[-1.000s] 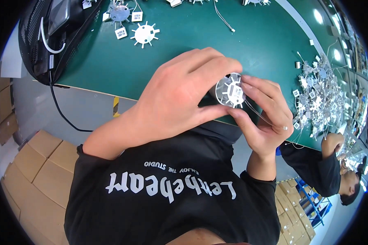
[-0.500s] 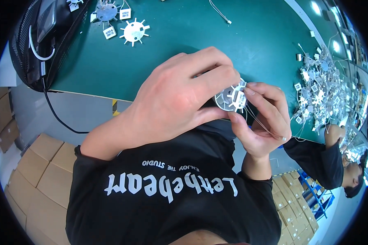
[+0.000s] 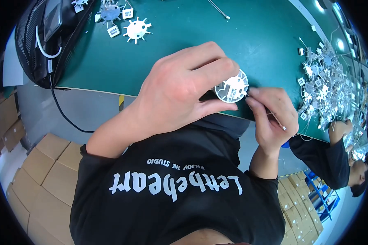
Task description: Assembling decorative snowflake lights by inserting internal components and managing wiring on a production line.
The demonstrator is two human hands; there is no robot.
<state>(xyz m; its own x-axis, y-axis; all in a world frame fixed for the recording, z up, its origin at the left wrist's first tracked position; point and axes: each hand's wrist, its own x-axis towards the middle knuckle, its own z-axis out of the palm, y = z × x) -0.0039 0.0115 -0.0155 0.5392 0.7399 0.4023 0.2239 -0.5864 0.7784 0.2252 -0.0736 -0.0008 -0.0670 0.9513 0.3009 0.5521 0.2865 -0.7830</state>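
Observation:
My left hand (image 3: 180, 83) is closed on the edge of a round part with a white rim (image 3: 241, 96), its face tilted up. Inside the rim sits a shiny spiked metal disc (image 3: 238, 84) with a white printed label. Beside the part's right edge, my right hand (image 3: 278, 114) pinches thin wire leads (image 3: 270, 113) between thumb and forefinger. The wires run across its palm, and a small white connector (image 3: 284, 128) shows at their end. The underside of the part is hidden by my left fingers.
Spiked discs (image 3: 137, 30) with white blocks lie at the far left of the green table (image 3: 270, 49). A large pile of similar parts (image 3: 321, 85) is on the right, near a co-worker's hand (image 3: 340, 130). A black mesh bag (image 3: 28, 53), a loose cable (image 3: 220, 10) and cardboard boxes (image 3: 49, 175) surround me.
My right fingers have moved off the disc's face to the right and now pinch the wires at its edge. The round part has turned, showing more of its face.

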